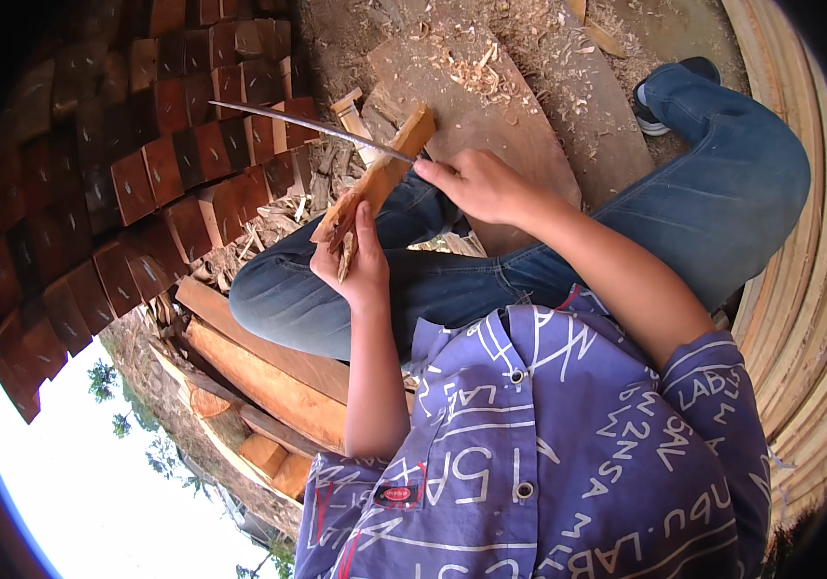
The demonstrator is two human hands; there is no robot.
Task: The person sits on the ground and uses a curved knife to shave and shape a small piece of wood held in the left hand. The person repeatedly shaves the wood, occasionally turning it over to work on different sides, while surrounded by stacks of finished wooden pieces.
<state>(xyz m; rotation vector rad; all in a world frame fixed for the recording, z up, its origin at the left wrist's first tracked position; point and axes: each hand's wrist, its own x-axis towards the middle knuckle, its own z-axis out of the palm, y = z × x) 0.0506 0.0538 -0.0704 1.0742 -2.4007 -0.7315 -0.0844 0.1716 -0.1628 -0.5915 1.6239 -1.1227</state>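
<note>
My left hand (357, 268) is closed round the lower end of a rough, split piece of wood (389, 166), its thumb along the side. The wood tilts up and away to the right, with a splintered near end. In my right hand (479, 185), fingers wrapped, is a long-bladed knife (312, 124). Its handle is hidden by the fist. The narrow blade lies across the wood and reaches out to the left past it, seen nearly edge on. Whether the edge bites into the wood, I cannot tell.
My bent legs in jeans (712, 207) frame the work. Wood shavings (476, 72) lie on a flat board (519, 135) ahead. Rows of reddish-brown shingles (158, 179) rise at the left. Split timbers (269, 372) lie at lower left; long pale strips (809, 318) curve along the right.
</note>
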